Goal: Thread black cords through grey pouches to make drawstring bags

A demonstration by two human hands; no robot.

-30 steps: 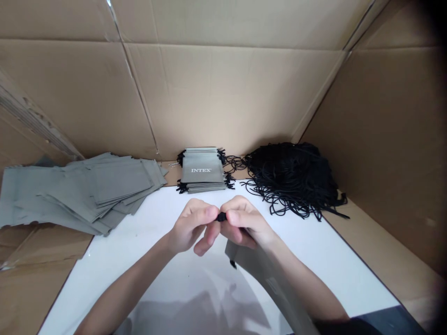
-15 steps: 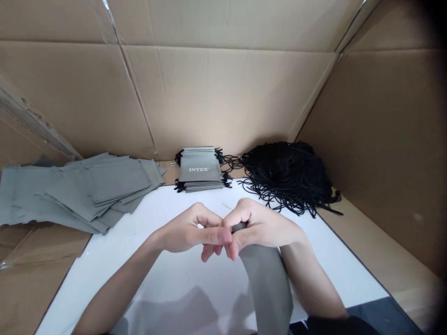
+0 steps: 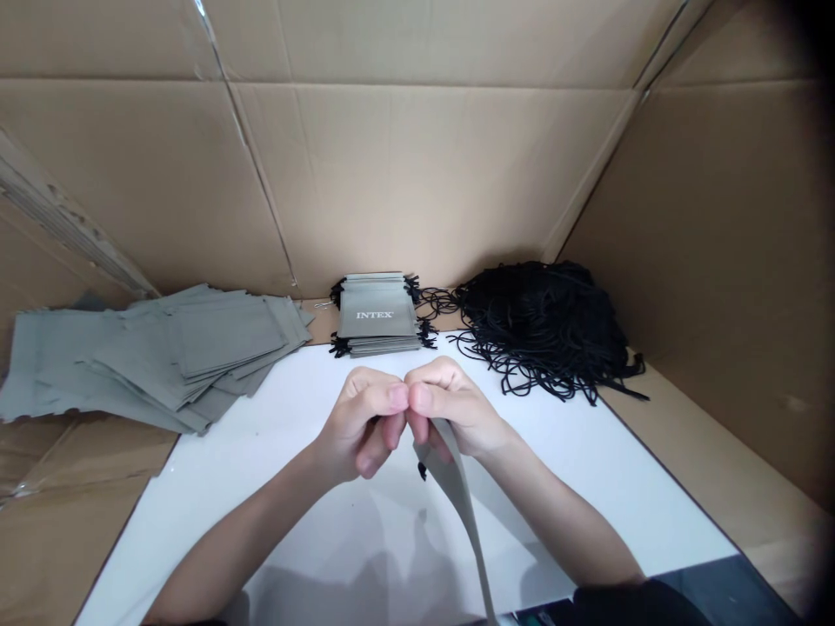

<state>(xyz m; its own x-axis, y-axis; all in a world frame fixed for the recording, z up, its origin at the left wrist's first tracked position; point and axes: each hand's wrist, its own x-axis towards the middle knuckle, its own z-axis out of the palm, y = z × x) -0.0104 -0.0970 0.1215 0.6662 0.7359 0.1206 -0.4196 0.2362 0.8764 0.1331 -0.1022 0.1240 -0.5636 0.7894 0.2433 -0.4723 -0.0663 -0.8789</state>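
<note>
Fingertips of my left hand [image 3: 365, 422] and my right hand [image 3: 453, 404] meet above the middle of the white tabletop, both pinched closed. A grey fabric pouch [image 3: 460, 496] hangs edge-on from my right hand and trails down toward the front edge. At the pouch's upper corner, just below the fingers, a small black cord end [image 3: 422, 470] sticks out. Whatever my left fingers pinch is hidden behind the thumb.
Loose grey pouches [image 3: 150, 356] lie spread at the left. A neat stack of grey INTEX pouches [image 3: 378, 317] with black cord ends stands at the back, beside a heap of black cords [image 3: 548, 330]. Cardboard walls [image 3: 417, 174] enclose the white tabletop [image 3: 261, 487].
Both hands have risen slightly and turned, thumbs now side by side at the tips. The pouch has swung from broad side to edge-on, and a black cord end shows at its corner.
</note>
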